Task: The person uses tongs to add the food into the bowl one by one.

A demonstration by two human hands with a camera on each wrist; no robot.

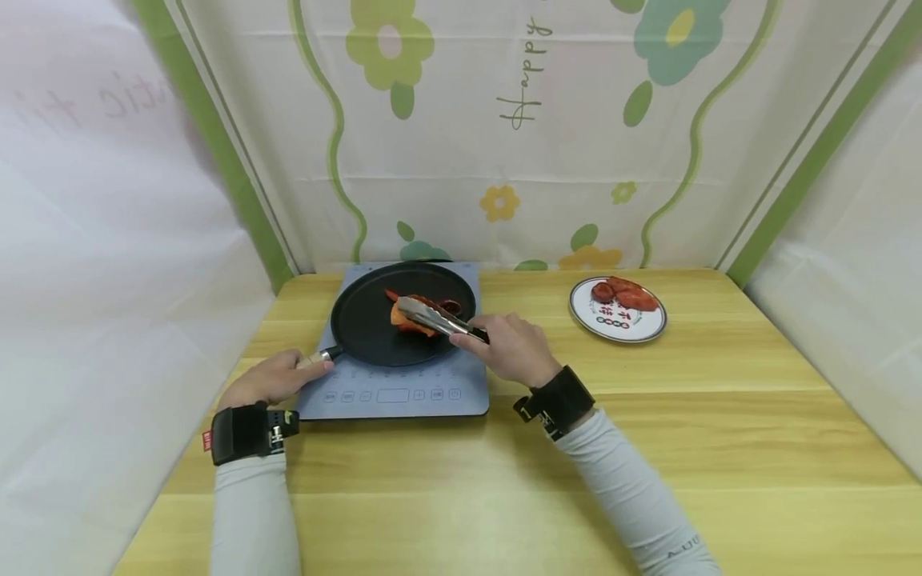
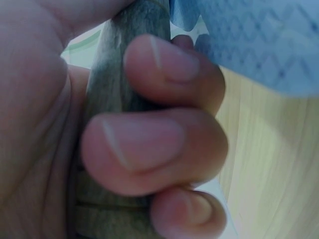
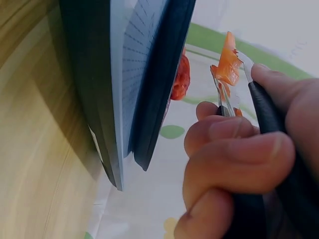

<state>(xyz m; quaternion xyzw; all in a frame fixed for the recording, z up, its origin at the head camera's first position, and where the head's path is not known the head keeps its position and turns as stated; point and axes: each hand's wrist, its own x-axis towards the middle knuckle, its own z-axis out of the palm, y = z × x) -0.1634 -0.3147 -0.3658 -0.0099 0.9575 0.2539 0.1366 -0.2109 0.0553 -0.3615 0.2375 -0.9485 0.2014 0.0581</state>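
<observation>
My left hand (image 1: 270, 378) grips the handle (image 1: 315, 359) of a flat black frying pan (image 1: 360, 312); in the left wrist view, the fingers curl round that wooden handle (image 2: 112, 59). Metal tongs (image 1: 441, 320) with black grips are held in my right hand (image 1: 513, 348) over the pan. Between the tong tips is an orange piece of food (image 1: 400, 314), and the right wrist view has this orange piece (image 3: 229, 67) raised off the pan surface. Other red food (image 1: 451, 307) lies in the pan, partly hidden behind the tongs.
Under the pan is a blue-grey induction cooktop (image 1: 392, 408) with touch controls along its front. To the right, a white plate (image 1: 612, 330) with a dark rim bears several red food pieces (image 1: 636, 298). A flowered curtain (image 1: 432, 192) hangs behind the wooden table (image 1: 684, 448).
</observation>
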